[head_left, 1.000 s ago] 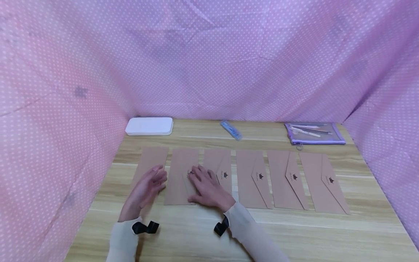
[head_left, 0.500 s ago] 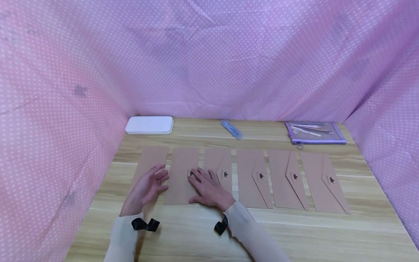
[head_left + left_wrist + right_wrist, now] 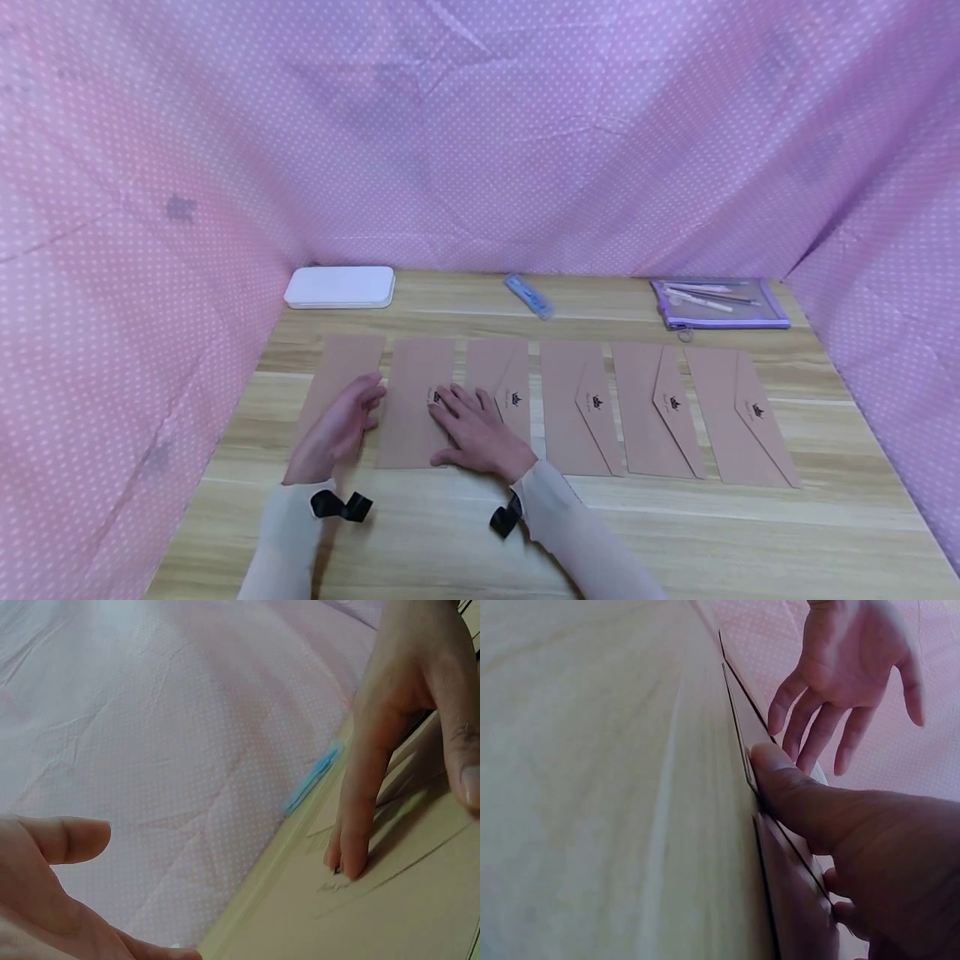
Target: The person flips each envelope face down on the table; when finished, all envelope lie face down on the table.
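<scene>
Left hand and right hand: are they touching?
Apart: in the head view, the second envelope from the left shows between the left hand and the right hand.

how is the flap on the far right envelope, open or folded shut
Folded shut: the flap lies over the envelope, its pointed edge crossing it. Sealed or not, I cannot tell.

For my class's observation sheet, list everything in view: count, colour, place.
Envelopes: six, brown, row across table
Flat case: one, white, table's back left
Slim item: one, blue, table's back middle
Mesh pouch: one, purple-edged, table's back right
Pens: several, mixed colours, inside pouch
Ring: one, grey, by pouch's front
Table: one, pale wood-coloured, beneath these
Cloth: count unclear, dotted pink, behind and beside table
Straps: two, black, on sleeves
Sleeves: two, beige, near table's front
Left hand: one, bare, over leftmost envelope
Right hand: one, bare, on second and third envelopes from left
</scene>
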Demonstrator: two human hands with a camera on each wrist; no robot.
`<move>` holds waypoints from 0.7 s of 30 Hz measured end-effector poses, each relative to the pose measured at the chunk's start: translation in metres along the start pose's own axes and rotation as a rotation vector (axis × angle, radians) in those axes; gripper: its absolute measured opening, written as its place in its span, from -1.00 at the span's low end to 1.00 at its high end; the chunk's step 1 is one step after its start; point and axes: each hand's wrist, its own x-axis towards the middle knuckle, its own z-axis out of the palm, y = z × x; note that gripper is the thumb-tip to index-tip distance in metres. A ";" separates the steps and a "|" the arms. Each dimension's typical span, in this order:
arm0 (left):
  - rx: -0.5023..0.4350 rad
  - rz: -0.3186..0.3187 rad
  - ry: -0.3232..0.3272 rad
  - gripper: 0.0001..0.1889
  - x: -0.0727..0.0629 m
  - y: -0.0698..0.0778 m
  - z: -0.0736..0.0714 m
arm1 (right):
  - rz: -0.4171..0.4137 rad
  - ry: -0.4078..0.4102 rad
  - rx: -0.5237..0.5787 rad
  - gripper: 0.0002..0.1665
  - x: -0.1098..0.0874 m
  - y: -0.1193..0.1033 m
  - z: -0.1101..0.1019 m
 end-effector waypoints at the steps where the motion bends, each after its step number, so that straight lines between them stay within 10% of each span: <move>1: 0.015 -0.002 0.001 -0.91 0.001 0.000 0.003 | -0.001 0.003 -0.003 -0.07 0.000 0.000 0.000; 21: -0.081 0.007 0.044 -0.86 0.006 0.001 0.003 | 0.007 -0.014 0.019 -0.07 0.001 0.000 -0.001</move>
